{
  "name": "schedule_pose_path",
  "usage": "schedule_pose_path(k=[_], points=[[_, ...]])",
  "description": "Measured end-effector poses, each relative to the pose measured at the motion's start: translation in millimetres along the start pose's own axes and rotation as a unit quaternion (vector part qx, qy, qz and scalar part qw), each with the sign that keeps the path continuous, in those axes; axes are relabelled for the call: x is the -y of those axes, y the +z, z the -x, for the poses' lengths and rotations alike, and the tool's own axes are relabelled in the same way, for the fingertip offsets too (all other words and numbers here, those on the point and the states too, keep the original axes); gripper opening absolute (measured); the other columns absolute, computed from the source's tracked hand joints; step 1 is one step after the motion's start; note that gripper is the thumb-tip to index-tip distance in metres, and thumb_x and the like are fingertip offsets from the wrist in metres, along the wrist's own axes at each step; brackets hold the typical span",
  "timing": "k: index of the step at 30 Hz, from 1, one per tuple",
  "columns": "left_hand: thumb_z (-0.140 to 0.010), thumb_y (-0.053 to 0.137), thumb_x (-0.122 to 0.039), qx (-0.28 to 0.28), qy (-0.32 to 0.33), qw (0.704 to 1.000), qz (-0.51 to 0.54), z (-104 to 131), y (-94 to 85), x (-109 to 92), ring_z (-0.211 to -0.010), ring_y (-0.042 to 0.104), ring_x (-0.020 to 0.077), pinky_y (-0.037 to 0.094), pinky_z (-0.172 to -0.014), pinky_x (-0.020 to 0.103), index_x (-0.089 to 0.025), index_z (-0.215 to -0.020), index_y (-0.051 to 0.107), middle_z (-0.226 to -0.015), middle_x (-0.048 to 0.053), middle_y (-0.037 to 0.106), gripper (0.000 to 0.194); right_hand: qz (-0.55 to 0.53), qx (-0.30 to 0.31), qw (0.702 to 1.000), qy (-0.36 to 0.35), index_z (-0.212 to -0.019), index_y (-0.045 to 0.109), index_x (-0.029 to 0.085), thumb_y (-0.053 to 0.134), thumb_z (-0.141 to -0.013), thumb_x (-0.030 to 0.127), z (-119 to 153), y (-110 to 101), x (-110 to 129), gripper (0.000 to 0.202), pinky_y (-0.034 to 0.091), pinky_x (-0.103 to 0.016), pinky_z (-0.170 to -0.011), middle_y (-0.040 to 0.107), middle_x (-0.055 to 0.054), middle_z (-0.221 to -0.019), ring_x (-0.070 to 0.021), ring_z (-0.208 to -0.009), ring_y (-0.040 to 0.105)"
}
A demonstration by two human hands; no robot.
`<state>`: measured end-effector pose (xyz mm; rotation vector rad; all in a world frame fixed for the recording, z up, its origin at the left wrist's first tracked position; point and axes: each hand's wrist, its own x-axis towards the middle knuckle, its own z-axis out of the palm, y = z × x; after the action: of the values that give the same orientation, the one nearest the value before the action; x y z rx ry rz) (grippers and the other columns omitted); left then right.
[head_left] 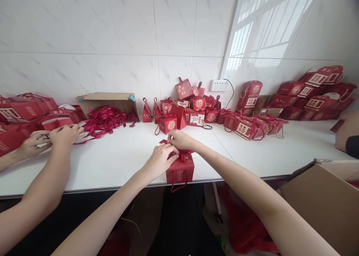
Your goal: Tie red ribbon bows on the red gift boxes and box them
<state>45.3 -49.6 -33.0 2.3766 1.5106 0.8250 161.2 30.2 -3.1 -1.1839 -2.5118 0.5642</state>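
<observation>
A red gift box (pixel 181 170) with a twisted cord handle hanging down its front stands at the table's near edge, right before me. Red ribbon (pixel 183 157) lies bunched on its top. My left hand (pixel 162 159) is closed over the box's left top side, with thumb and fingers pinching the ribbon. Just beyond it, my right hand (pixel 179 141) reaches across the box from the right, its fingers bent down and closed on the ribbon too. The fingertips of both hands are close together and partly hide the box's top.
Finished red boxes (pixel 245 128) stand right of centre, and more boxes (pixel 311 95) are piled far right. Several small boxes (pixel 169 125) stand ahead. A cardboard box (pixel 109 96) holds loose red ribbons (pixel 105 121). Another person's hands (pixel 66 134) work at left. A carton (pixel 322 196) stands lower right.
</observation>
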Motion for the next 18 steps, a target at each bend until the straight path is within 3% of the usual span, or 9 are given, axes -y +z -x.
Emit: schedule_pose_path(k=[3,6,9,12,14,18], points=[[-0.080,0.050,-0.019,0.004,-0.008,1.000,0.011,-0.8,-1.0,-0.8,-0.089,0.057,0.0215,0.043,-0.084,0.040,-0.022,-0.079,0.061,-0.088,0.003,0.065,0.011,-0.003,-0.032,0.999,0.021,-0.086,0.061,0.014,0.051,-0.084,0.017,1.4,1.6,-1.8,0.010,0.037,-0.023,-0.063,0.068,-0.009,-0.084,-0.0173,-0.077,0.061],[-0.080,0.050,-0.021,-0.009,-0.014,0.999,0.043,0.5,-1.7,-0.6,-0.090,0.058,0.0204,0.045,-0.084,0.037,-0.021,-0.080,0.059,-0.089,0.003,0.064,0.008,-0.026,-0.107,0.993,0.043,-0.095,0.055,0.015,0.054,-0.085,0.030,17.5,-2.8,-5.5,0.017,0.037,-0.023,-0.062,0.066,-0.006,-0.081,-0.0166,-0.074,0.060],[-0.080,0.053,-0.028,-0.042,-0.035,0.994,0.091,4.9,-2.3,2.0,-0.093,0.058,0.0191,0.046,-0.084,0.034,-0.021,-0.095,0.055,-0.096,0.003,0.062,0.017,-0.034,-0.170,0.982,0.071,-0.078,0.053,0.018,0.049,-0.086,0.045,48.7,-7.7,-8.5,0.028,0.034,-0.023,-0.057,0.060,-0.003,-0.069,-0.0149,-0.063,0.054],[-0.080,0.054,-0.035,-0.068,-0.070,0.989,0.113,11.1,-2.6,6.4,-0.089,0.058,0.0178,0.046,-0.079,0.032,-0.020,-0.098,0.051,-0.096,0.004,0.061,0.024,-0.026,-0.134,0.988,0.079,-0.060,0.045,0.020,0.045,-0.084,0.058,79.8,-4.4,-7.8,0.044,0.029,-0.024,-0.052,0.053,0.000,-0.057,-0.0134,-0.053,0.046],[-0.081,0.051,-0.039,-0.061,-0.088,0.987,0.120,14.7,-2.0,9.3,-0.085,0.057,0.0173,0.045,-0.075,0.030,-0.020,-0.087,0.052,-0.091,0.003,0.061,0.020,-0.038,-0.117,0.990,0.067,-0.059,0.042,0.021,0.051,-0.080,0.057,92.1,2.8,-6.2,0.043,0.028,-0.024,-0.051,0.050,0.002,-0.055,-0.0118,-0.050,0.042],[-0.086,0.042,-0.044,-0.038,-0.098,0.984,0.145,18.1,-0.2,13.9,-0.069,0.052,0.0142,0.041,-0.063,0.025,-0.019,-0.071,0.048,-0.073,-0.001,0.055,0.030,-0.120,-0.122,0.984,0.043,-0.059,0.037,0.020,0.050,-0.082,0.037,94.4,16.1,-10.0,0.032,0.026,-0.024,-0.052,0.041,0.005,-0.053,-0.0093,-0.049,0.034]])
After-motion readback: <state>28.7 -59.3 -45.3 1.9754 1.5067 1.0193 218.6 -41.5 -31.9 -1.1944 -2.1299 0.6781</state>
